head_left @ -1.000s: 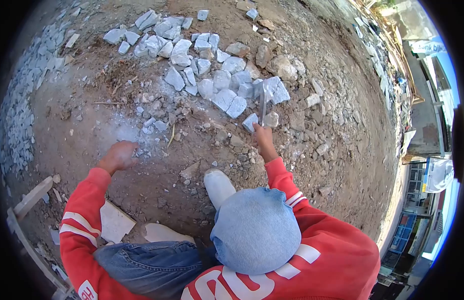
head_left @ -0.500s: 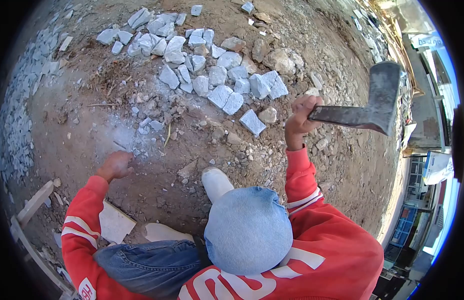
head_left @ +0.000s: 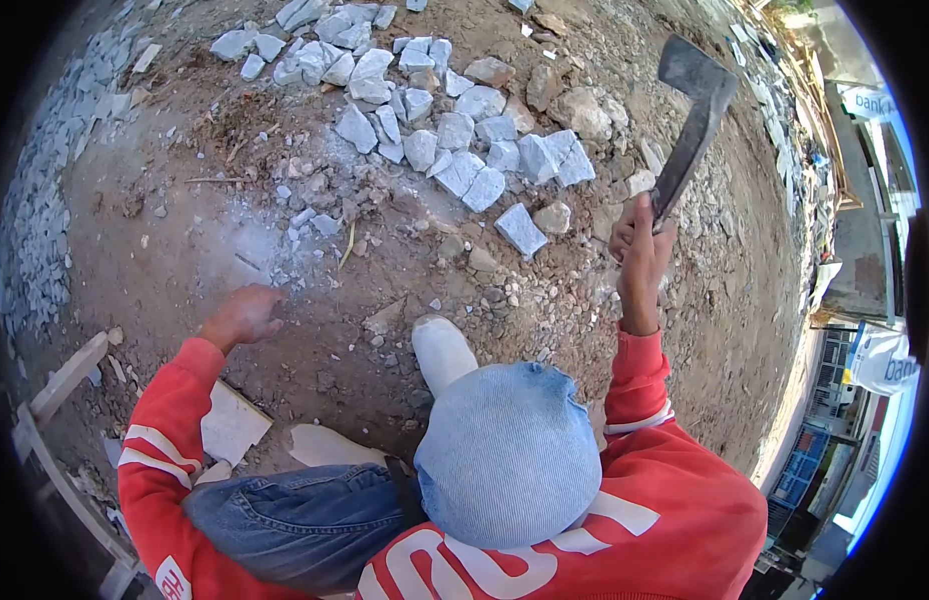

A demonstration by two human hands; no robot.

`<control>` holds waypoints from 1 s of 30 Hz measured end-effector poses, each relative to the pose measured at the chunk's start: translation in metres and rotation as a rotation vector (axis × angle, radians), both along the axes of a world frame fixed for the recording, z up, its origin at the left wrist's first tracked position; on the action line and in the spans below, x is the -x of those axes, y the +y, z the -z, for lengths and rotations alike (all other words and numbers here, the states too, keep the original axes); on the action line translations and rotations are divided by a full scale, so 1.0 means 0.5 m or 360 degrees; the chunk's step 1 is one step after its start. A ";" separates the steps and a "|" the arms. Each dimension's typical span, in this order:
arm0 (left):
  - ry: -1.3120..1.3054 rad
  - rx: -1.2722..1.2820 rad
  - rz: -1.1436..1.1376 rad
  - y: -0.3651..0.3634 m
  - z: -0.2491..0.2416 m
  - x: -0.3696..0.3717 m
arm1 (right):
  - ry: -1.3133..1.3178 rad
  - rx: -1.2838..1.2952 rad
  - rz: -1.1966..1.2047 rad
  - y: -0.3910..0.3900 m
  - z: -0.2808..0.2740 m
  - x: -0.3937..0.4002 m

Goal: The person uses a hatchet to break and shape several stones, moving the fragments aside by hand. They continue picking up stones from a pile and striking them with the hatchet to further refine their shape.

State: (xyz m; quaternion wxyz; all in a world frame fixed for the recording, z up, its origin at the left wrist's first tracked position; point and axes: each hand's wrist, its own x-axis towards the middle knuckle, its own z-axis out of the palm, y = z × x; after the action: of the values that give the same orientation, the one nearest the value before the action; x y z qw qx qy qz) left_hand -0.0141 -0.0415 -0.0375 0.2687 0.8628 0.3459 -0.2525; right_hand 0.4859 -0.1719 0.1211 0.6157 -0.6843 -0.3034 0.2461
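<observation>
My right hand (head_left: 643, 245) is wrapped around the lower end of a dark metal hatchet (head_left: 697, 115), raised above the ground on the right with its broad head at the top. Low over the dirt on the left, my left hand (head_left: 247, 315) has its fingers loosely bent and the thumb apart, and nothing shows in it. Just beyond that hand lies a patch of pale stone dust (head_left: 240, 245) with small chips. Several broken grey stone blocks (head_left: 455, 130) lie ahead on the ground, and one block (head_left: 522, 230) sits nearer, apart from the rest.
A heap of grey rubble (head_left: 45, 220) runs along the far left. Wooden boards (head_left: 70, 380) stand at the lower left, near a pale flat slab (head_left: 233, 422). A light-coloured boot (head_left: 443, 350) rests on the dirt. Buildings and a banner (head_left: 880, 360) are at the right.
My right hand has moved right, and the hatchet has swung from roughly level to pointing up. The left hand has shifted slightly right and up, its thumb more apart. The view has tilted a little.
</observation>
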 end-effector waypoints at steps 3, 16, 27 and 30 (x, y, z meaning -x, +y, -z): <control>0.0030 0.0059 -0.0019 0.001 -0.001 0.008 | -0.0291 -0.0369 -0.0156 -0.062 0.032 -0.003; -0.0066 -0.0054 -0.0119 0.020 -0.030 -0.043 | 0.0382 0.0835 -0.0340 -0.130 0.128 -0.022; 0.0032 -0.0043 -0.0013 0.033 0.005 0.007 | -0.0394 0.1544 -0.0396 -0.269 0.353 -0.010; 0.0078 -0.0125 -0.0136 0.068 -0.034 -0.019 | 0.0491 0.1242 -0.0272 -0.245 0.293 -0.017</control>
State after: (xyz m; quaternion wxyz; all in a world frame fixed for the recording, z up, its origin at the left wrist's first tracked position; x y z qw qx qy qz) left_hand -0.0044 -0.0073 -0.0204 0.2368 0.8507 0.3985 -0.2480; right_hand 0.4944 -0.2947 -0.0257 0.3262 -0.7935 -0.1477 0.4921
